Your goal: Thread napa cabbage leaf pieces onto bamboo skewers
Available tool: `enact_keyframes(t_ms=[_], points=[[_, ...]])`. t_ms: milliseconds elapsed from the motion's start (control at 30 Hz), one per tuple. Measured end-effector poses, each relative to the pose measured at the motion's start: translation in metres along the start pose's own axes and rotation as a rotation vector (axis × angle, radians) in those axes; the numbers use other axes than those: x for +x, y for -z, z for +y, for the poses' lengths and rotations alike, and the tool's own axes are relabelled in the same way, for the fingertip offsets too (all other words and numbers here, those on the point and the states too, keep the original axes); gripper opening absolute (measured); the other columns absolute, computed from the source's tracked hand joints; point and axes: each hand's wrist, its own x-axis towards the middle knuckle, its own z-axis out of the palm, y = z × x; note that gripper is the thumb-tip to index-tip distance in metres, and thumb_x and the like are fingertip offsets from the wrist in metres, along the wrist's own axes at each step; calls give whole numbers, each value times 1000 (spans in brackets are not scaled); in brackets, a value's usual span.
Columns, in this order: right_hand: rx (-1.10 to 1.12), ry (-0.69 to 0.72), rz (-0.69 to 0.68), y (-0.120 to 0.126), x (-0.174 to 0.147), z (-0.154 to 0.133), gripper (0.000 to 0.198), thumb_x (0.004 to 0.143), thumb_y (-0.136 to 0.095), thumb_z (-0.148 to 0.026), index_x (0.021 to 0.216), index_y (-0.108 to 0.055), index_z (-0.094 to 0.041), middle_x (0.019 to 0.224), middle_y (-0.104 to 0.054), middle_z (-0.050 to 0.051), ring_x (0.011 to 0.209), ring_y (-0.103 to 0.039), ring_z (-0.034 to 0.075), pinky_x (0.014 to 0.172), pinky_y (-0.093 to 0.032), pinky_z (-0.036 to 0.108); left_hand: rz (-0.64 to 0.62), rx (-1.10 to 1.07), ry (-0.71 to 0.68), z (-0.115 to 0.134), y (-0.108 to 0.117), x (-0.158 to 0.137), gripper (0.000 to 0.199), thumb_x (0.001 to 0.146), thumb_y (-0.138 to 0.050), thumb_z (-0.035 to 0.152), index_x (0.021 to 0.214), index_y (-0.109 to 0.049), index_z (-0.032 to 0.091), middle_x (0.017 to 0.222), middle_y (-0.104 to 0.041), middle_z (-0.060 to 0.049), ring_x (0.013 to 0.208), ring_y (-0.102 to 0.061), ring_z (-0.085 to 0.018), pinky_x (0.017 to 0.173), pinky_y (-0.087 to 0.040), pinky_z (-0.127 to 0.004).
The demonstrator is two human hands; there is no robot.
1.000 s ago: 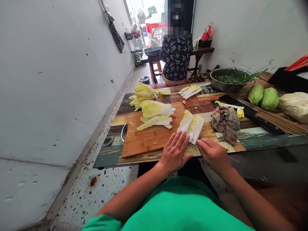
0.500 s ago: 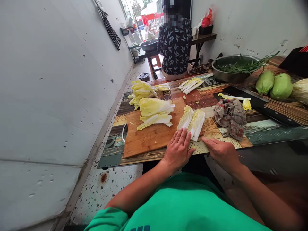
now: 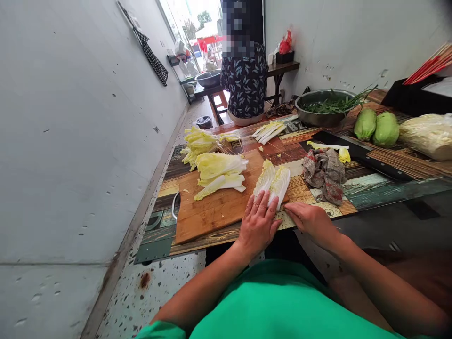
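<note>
My left hand lies flat with fingers stretched over the white stem ends of two cabbage leaves at the board's right edge. Close by on the right, my right hand is pinched around a thin skewer, mostly hidden in the fist, its fingertips beside the stem ends. On the wooden cutting board rests a pile of yellow-white cabbage leaves. Behind it are more skewered leaves, and a bundle of narrow cabbage pieces lies farther back.
A crumpled cloth and a large knife lie to the right, near bamboo skewers. Beyond are two green squashes, a metal bowl of greens and a wrapped cabbage. A person sits past the table.
The view has shifted, so the table's contents appear farther left. My right hand has stayed close to the stem ends; my left hand still presses the two leaves.
</note>
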Motion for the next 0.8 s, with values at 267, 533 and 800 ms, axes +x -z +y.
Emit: enact_keyframes(t_ms=[267,533,800], points=[[122,41,42,14,4,-5,25,95,-52,-17,98,-75,-25,98,-80,2,81,-76,22,70,-60,27,57,-79,-14,6,5,-2,59,96,-49,38,149,-39,13,154,-44,-17,150,-29,-29,121,-29,-51],[210,-51,357,46,15,7,25,97,-54,-31,106,-74,-19,102,-79,8,86,-76,24,79,-60,34,164,185,548,-101,57,11,40,93,-55,28,132,-59,17,136,-61,-19,130,-53,-34,109,-37,-53],[439,-247,299,77,10,-22,30,91,-60,-37,115,-75,-26,99,-80,3,79,-77,21,57,-59,24,-58,214,516,-127,72,25,15,88,-61,22,98,-72,19,122,-65,-15,120,-55,-33,101,-37,-49]])
